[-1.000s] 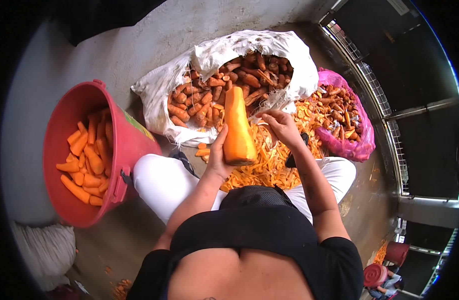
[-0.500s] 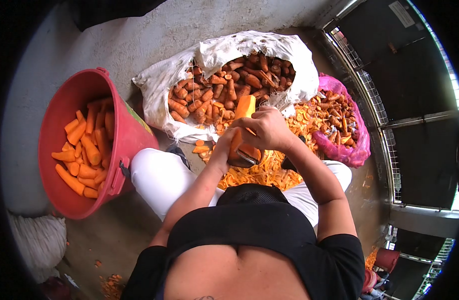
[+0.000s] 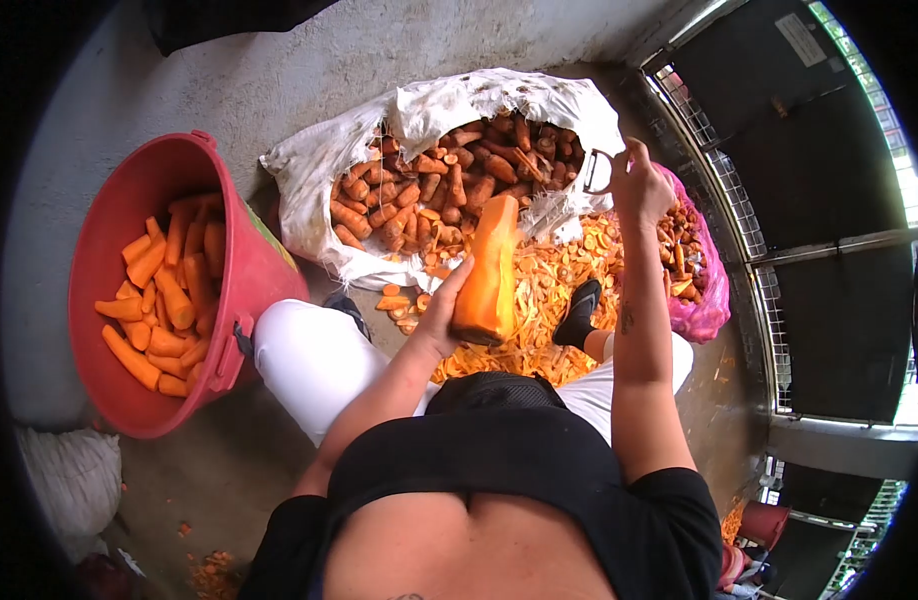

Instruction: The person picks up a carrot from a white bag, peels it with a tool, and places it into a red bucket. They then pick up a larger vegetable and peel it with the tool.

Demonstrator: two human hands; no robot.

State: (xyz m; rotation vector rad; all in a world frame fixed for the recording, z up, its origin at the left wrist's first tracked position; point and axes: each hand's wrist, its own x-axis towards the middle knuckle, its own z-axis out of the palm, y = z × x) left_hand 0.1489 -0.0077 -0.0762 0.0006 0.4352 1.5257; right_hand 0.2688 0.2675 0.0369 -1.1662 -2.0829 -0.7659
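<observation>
At centre frame, left hand (image 3: 441,318) is curled around the lower end of a large carrot (image 3: 487,268), thumb and fingers closed on it from the left side. Carrot stands nearly upright, top leaning slightly right, surface bright orange and clean. It is held over a heap of peelings (image 3: 554,285) on the floor, between the person's knees.

Right hand (image 3: 641,185) is raised, upper right of centre, well apart from the carrot. Fingers are closed on a peeler (image 3: 597,170); its metal loop sticks out to the left of the fist. How the handle sits in the palm cannot be told.

Upper centre: white sack (image 3: 429,110), mouth rolled open, filled with unpeeled carrots (image 3: 449,185), darker and dirtier in colour. Just right of it, partly behind the right forearm: pink bag (image 3: 707,300) holding more carrot pieces.

Left of frame: red bucket (image 3: 254,270), tilted towards the viewer, beside the person's left knee. Inside lie peeled carrots (image 3: 169,295), same bright orange as the one in hand.
</observation>
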